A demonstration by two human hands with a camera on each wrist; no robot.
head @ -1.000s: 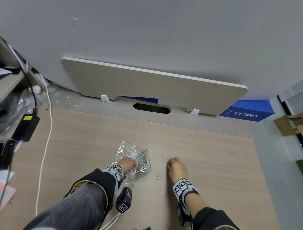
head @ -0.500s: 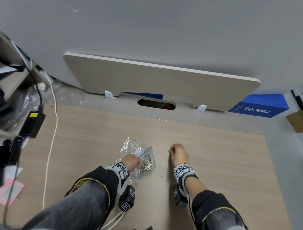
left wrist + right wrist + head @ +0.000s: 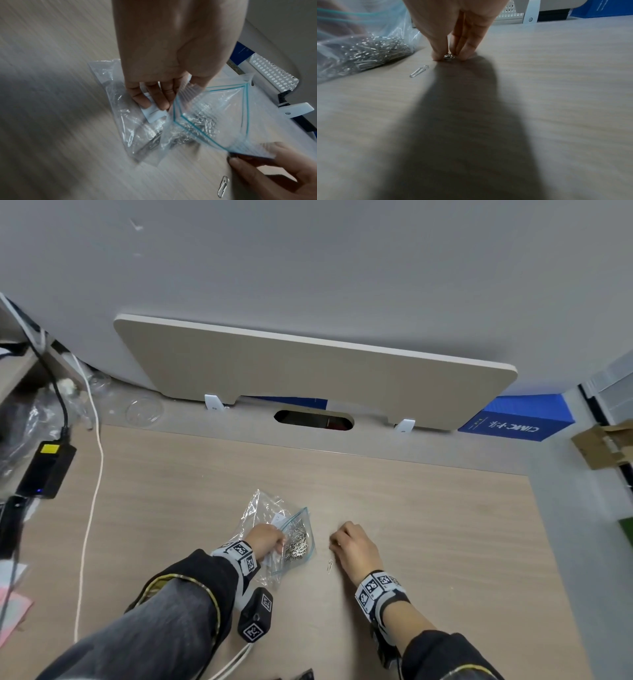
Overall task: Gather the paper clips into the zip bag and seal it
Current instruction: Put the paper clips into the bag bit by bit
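A clear zip bag (image 3: 301, 534) with a blue-green zip line lies on the wooden desk, several silver paper clips (image 3: 204, 121) heaped inside. My left hand (image 3: 274, 546) pinches the bag's rim (image 3: 185, 93) and holds its mouth up, facing right. Just right of the bag, my right hand (image 3: 337, 544) presses its fingertips (image 3: 437, 54) to the desk and pinches a paper clip (image 3: 449, 56) between thumb and fingers. One loose paper clip (image 3: 329, 566) (image 3: 419, 71) lies flat on the desk between the bag and my right wrist.
A second crumpled clear bag (image 3: 130, 121) with a white label lies under and left of the zip bag. A white cable (image 3: 92, 501) and a black power adapter (image 3: 46, 469) are at the left. A board (image 3: 308, 374) stands along the desk's back edge.
My right hand has drawn in toward the bag and closed its fingertips on the clip that lay beside them. My left hand keeps hold of the bag. The other loose clip has not moved.
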